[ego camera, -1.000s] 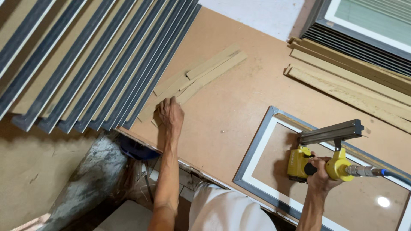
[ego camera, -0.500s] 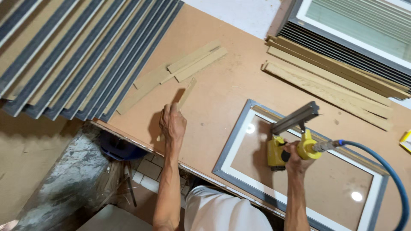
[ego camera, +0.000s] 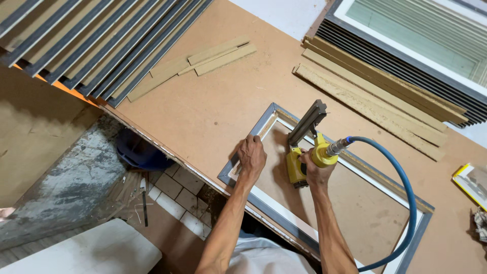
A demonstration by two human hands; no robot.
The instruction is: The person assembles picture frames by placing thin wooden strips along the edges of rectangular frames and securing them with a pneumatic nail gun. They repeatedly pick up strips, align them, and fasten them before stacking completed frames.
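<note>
Yellow pneumatic stapler (ego camera: 304,157) is gripped in the clenched fingers (ego camera: 308,163) of the right hand (ego camera: 315,171), its grey magazine angled up and away over the backing board inside the frame. A blue air hose (ego camera: 406,193) is joined to the tool's rear and curves round over the board toward the near edge. The left hand (ego camera: 251,157) is pressed on the left rail of the grey picture frame (ego camera: 242,167), with its fingers (ego camera: 249,143) curled down over a thin strip lying along that rail; whether the strip is pinched or only held flat cannot be told. The frame is laid face down at the near edge of the brown counter (ego camera: 213,111), with part of it overhanging the edge. Short cardboard strips (ego camera: 203,63) are scattered farther out on the counter, and long wooden battens (ego camera: 375,101) are piled to the right. Stacked grey mouldings (ego camera: 101,45) are leaned at the upper left, and more frames (ego camera: 421,45) are stacked at the upper right.
</note>
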